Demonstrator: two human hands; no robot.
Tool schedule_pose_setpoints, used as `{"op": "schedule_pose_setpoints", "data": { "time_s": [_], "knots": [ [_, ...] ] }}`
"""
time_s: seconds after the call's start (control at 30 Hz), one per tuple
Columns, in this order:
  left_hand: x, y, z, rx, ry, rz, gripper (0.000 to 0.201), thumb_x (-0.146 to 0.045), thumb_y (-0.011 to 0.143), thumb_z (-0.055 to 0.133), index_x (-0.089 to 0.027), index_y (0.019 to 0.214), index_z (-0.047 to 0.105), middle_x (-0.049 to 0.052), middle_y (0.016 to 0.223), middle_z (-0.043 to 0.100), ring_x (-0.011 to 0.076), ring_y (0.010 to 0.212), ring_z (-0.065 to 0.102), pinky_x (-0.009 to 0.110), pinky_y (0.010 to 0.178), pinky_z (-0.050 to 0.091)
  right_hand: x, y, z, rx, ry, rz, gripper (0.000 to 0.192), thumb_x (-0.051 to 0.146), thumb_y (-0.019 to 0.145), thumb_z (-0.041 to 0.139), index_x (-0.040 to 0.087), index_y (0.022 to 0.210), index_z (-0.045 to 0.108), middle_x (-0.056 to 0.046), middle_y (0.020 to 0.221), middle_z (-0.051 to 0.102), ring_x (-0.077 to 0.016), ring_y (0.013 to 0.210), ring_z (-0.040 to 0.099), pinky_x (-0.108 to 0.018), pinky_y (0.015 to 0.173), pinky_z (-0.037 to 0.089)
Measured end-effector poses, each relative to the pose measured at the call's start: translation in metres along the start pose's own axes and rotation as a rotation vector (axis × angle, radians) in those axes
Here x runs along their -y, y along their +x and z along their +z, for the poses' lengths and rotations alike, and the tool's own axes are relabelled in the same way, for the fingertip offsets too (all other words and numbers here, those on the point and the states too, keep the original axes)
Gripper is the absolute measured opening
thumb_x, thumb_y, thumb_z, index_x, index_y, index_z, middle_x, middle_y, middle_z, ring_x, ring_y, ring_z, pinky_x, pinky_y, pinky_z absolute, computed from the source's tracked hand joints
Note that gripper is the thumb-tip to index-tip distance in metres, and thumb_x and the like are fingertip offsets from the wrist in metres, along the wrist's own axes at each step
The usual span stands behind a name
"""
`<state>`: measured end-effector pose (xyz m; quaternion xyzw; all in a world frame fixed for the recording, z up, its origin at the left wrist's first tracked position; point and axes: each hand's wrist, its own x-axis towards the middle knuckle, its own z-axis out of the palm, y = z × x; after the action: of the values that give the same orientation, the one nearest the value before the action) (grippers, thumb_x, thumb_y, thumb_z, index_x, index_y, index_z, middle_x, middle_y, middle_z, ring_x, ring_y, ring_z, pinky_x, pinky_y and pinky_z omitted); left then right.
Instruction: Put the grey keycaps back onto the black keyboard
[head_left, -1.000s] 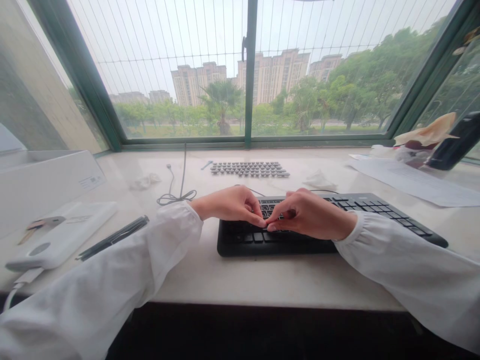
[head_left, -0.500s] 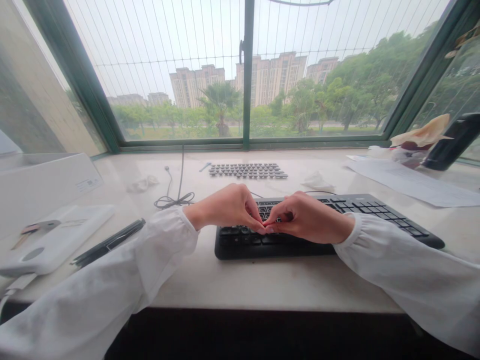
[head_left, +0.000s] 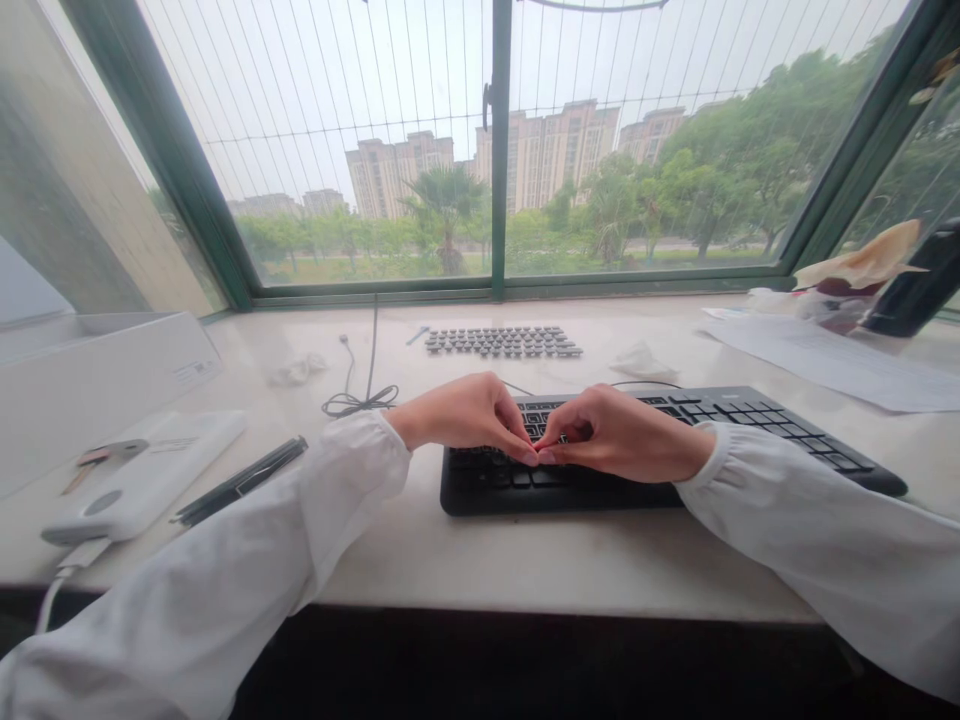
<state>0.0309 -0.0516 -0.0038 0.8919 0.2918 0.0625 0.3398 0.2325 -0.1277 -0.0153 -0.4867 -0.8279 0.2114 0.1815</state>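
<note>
My left hand (head_left: pixel 484 415) and my right hand (head_left: pixel 607 435) meet fingertip to fingertip over a black keyboard (head_left: pixel 570 497). Both are closed in a pinch, and whatever lies between the fingers is too small or hidden to make out. The keyboard's left part shows bare key sockets among some fitted keys; my hands cover its middle. Behind it, loose keycaps (head_left: pixel 502 342) are laid out in rows on the pale counter (head_left: pixel 420 570).
At left are a white box (head_left: pixel 105 385), a white power bank (head_left: pixel 142 480) with keys on it, and a black pen-like object (head_left: pixel 244 482). A coiled cable (head_left: pixel 360 402) lies behind my left wrist. Papers (head_left: pixel 832 355) and a dark bottle (head_left: pixel 915 280) stand at right by the window.
The whole view has shifted slightly, so everything sits a little further right. My hands keep the same pinched pose over the keyboard.
</note>
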Motion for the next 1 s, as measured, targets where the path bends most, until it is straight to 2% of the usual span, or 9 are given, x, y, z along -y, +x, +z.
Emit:
{"op": "schedule_pose_setpoints", "data": {
  "time_s": [0.23,0.43,0.73,1.0],
  "knots": [
    [0.0016,0.0015,-0.0016,0.019,-0.007,0.003,0.04,-0.055,0.059,0.078,-0.019,0.075,0.079,0.0,0.062,0.065,0.0097,0.06,0.047,0.023,0.054,0.031,-0.0022,0.0012,-0.0018,0.029,0.03,-0.017,0.031,0.044,0.08,0.064,0.016,0.079,0.076,0.004,0.052,0.048,-0.0076,0.051,0.035,-0.022,0.048,0.025],
    [0.003,0.0023,-0.002,0.023,-0.035,0.008,0.033,-0.047,0.058,0.079,-0.018,0.074,0.079,-0.002,0.058,0.061,0.0089,0.057,0.043,0.024,0.054,0.028,-0.0014,0.0016,-0.0037,0.044,0.028,-0.024,0.033,0.046,0.079,0.064,0.015,0.079,0.075,0.004,0.052,0.047,-0.0077,0.051,0.035,-0.022,0.048,0.025],
    [-0.0017,0.0,-0.0008,-0.007,-0.018,0.024,0.036,-0.051,0.057,0.08,-0.017,0.069,0.077,-0.003,0.053,0.052,0.0073,0.052,0.036,0.024,0.05,0.024,-0.0035,0.0017,-0.002,0.048,0.049,-0.019,0.03,0.044,0.079,0.064,0.015,0.078,0.073,0.004,0.052,0.047,-0.0076,0.051,0.034,-0.022,0.047,0.024],
    [-0.0047,-0.002,0.0015,-0.036,-0.005,0.024,0.036,-0.05,0.055,0.081,-0.017,0.069,0.076,-0.004,0.052,0.053,0.0069,0.051,0.036,0.024,0.051,0.026,-0.0007,0.0006,-0.0013,0.033,0.038,-0.014,0.032,0.047,0.077,0.066,0.016,0.076,0.072,0.006,0.052,0.044,-0.0071,0.05,0.033,-0.022,0.047,0.023]
  ]
}}
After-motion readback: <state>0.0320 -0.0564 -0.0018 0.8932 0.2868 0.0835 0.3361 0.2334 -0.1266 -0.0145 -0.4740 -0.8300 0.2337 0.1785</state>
